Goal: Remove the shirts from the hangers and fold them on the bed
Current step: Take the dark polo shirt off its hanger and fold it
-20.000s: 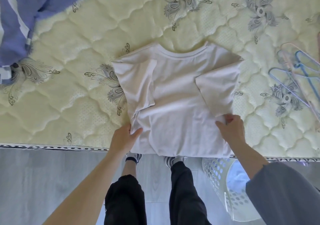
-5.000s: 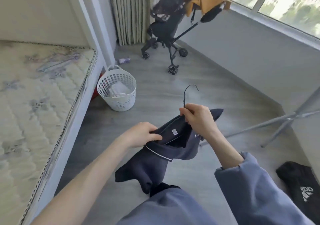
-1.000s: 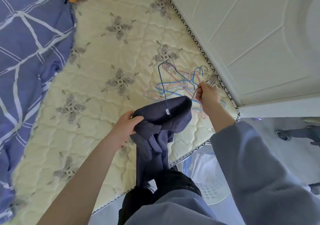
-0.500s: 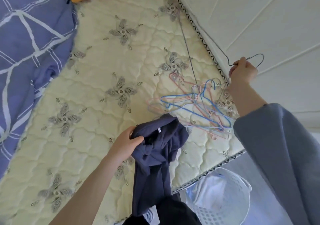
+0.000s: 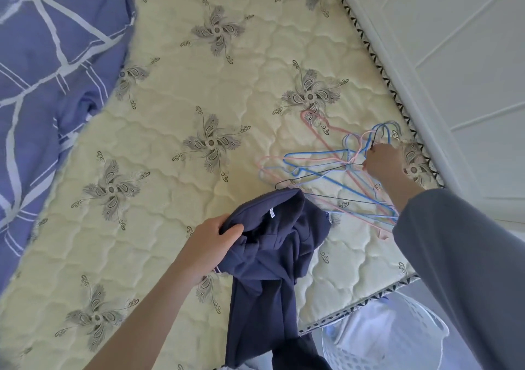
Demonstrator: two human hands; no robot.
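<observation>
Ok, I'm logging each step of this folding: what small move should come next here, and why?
Probably let go of the thin black wire hanger: the right hand pinches it over the pile of pink and blue hangers, and it is free of the navy shirt, which the left hand grips unfolded.

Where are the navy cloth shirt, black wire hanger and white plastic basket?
navy cloth shirt (image 5: 272, 244): head view, bunched collar.
black wire hanger (image 5: 326, 172): head view, sloping shoulder wire.
white plastic basket (image 5: 355, 359): head view, perforated wall.
</observation>
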